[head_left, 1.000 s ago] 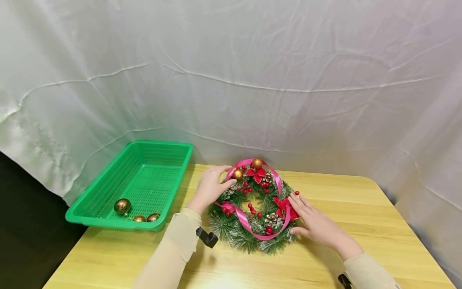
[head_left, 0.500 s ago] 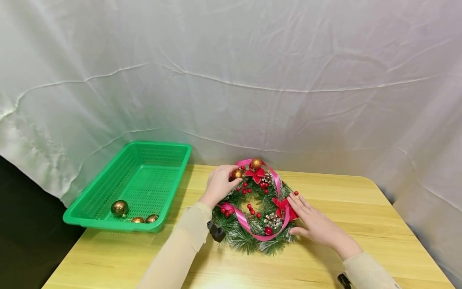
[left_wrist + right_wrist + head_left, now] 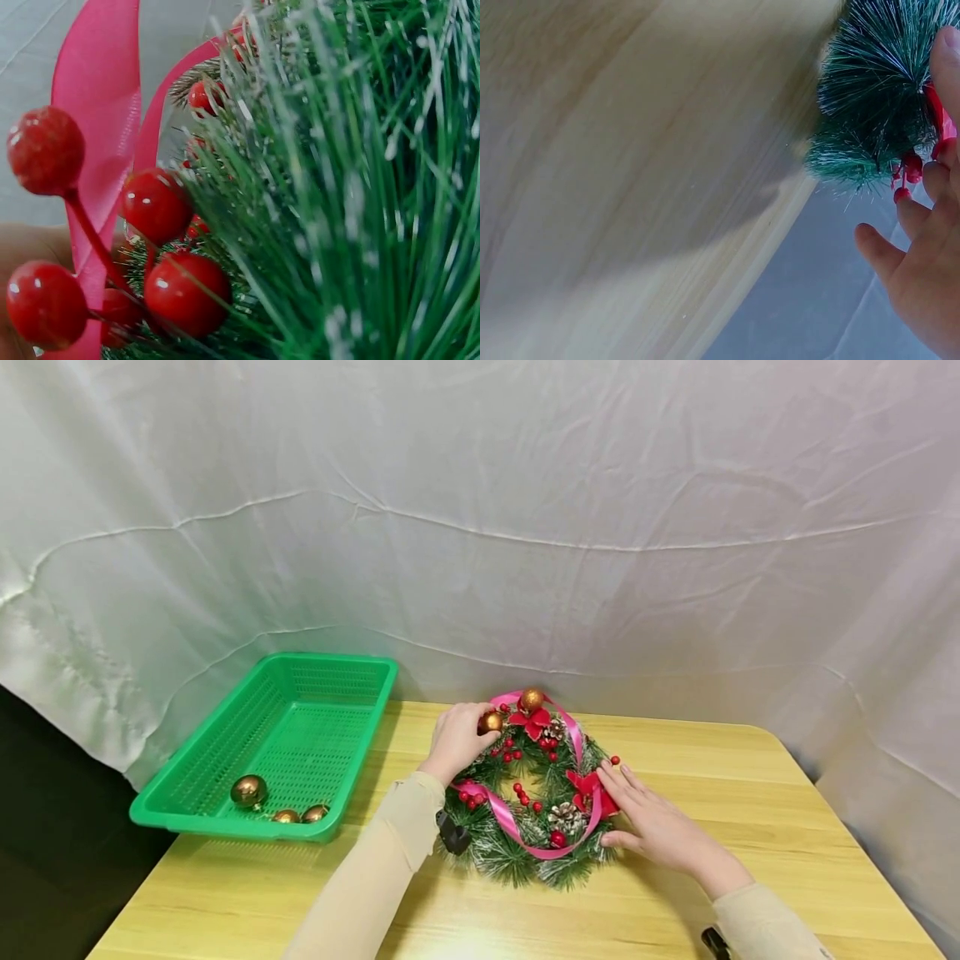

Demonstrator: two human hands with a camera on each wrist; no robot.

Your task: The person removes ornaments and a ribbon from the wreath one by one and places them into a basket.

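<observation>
A green pine wreath (image 3: 501, 858) lies on the table, dressed with a pink ribbon (image 3: 505, 817), red berries, pinecones and red fabric flowers. My left hand (image 3: 454, 740) pinches a shiny gold bauble (image 3: 491, 722) at the wreath's upper left. A second gold bauble (image 3: 532, 699) sits at the top of the wreath. With fingers straight, my right hand (image 3: 660, 828) rests on the wreath's right side by a red flower (image 3: 586, 792). In the left wrist view, red berries (image 3: 188, 293) and pine needles fill most of the picture, and the held bauble is hidden.
A green plastic basket (image 3: 363, 747) stands left of the wreath. Inside it lie a large brown bauble (image 3: 249, 792) and two smaller ones (image 3: 315, 813). Behind the wooden table (image 3: 750, 810) hangs a pale cloth (image 3: 562, 527).
My left hand has shifted slightly right and closed in around the gold bauble, its fingers now over the bauble's far side. The right hand has stayed in place on the wreath.
</observation>
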